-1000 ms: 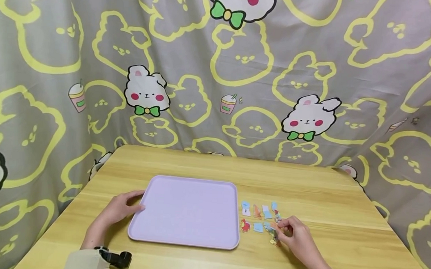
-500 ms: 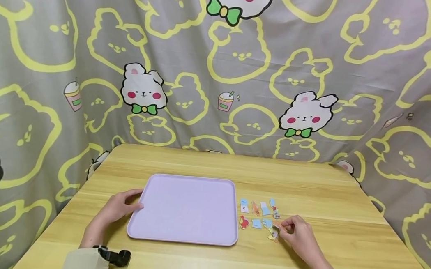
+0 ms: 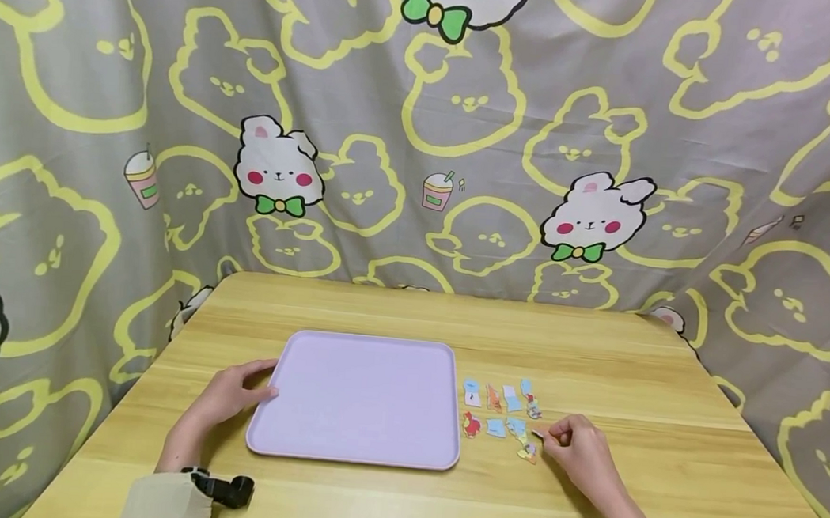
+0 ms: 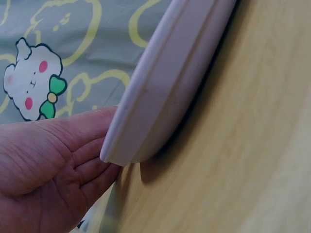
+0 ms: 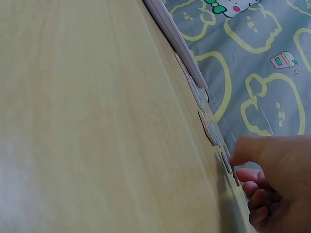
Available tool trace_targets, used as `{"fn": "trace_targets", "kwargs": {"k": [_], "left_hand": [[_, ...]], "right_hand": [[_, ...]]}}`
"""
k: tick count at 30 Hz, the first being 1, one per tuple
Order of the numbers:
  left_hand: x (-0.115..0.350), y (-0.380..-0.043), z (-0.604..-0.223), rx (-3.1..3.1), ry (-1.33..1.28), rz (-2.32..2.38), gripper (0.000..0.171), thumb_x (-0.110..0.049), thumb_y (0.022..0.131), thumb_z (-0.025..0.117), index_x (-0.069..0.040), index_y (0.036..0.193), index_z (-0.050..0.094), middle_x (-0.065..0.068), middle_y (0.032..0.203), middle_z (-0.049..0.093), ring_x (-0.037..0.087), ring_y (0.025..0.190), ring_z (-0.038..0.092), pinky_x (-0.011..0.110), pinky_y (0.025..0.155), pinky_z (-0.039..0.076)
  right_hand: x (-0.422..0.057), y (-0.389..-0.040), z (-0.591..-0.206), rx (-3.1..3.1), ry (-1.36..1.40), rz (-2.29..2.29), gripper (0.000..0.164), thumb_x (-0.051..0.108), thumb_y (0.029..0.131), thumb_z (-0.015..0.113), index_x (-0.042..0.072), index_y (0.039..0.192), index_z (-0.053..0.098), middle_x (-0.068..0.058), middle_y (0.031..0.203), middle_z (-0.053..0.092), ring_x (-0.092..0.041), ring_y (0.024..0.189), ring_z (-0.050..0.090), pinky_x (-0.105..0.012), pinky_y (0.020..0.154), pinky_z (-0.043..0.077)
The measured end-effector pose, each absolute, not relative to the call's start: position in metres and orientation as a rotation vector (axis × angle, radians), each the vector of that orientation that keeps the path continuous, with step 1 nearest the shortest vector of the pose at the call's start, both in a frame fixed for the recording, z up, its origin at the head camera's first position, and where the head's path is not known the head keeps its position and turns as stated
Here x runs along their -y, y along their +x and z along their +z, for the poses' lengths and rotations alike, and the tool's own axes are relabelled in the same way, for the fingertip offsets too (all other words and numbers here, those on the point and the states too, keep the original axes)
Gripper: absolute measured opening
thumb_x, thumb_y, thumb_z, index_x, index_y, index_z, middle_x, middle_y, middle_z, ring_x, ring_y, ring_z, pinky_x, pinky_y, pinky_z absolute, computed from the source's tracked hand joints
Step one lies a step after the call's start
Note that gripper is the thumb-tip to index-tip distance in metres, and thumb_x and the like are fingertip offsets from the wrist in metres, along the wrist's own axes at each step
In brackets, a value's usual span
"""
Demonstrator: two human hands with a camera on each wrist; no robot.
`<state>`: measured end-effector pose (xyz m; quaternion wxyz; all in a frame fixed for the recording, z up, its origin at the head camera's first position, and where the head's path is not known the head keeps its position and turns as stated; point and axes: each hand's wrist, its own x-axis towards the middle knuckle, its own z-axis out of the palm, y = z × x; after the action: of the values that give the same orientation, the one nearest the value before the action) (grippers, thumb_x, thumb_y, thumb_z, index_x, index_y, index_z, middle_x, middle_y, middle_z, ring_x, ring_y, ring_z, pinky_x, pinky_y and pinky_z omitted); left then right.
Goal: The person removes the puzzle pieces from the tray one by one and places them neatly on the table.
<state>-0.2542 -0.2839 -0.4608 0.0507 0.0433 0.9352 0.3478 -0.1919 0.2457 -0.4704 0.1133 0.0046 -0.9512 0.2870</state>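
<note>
A lilac tray (image 3: 360,398) lies flat on the table. My left hand (image 3: 228,396) holds its left side, thumb on the rim and fingers along the outer wall; the left wrist view shows these fingers reaching behind the tray edge (image 4: 146,102). To the tray's right, small printed puzzle pieces (image 3: 495,428) lie in two rough rows, blue, orange, red and yellow. At their right end my right hand (image 3: 581,451) pinches a puzzle piece (image 3: 537,435), seen nearly edge-on as a thin dark sliver. Its printed face is hidden.
The wooden table (image 3: 371,502) ends at the back against a grey curtain (image 3: 375,209) with cartoon animals. A black wrist strap with a small device (image 3: 229,491) sits on my left wrist, above the table's front part.
My right hand has drawn slightly right, away from the other pieces, and the orange piece in its fingers has turned edge-on. The left hand keeps its place on the tray.
</note>
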Motion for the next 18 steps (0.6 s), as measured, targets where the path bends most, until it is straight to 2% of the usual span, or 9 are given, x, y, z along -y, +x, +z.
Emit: {"fn": "trace_targets", "kwargs": {"k": [18], "left_hand": [[0.284, -0.2533, -0.4599, -2.834, 0.118, 1.068, 0.057, -0.027, 0.092, 0.068, -0.004, 0.141, 0.051, 0.028, 0.146, 0.046, 0.052, 0.138, 0.035, 0.065, 0.113, 0.032]], "right_hand": [[-0.245, -0.1936, -0.4687, 2.857, 0.014, 0.854, 0.01, 0.0, 0.078, 0.069, -0.003, 0.083, 0.062, -0.008, 0.082, 0.056, -0.01, 0.071, 0.048, -0.016, 0.056, 0.042]]}}
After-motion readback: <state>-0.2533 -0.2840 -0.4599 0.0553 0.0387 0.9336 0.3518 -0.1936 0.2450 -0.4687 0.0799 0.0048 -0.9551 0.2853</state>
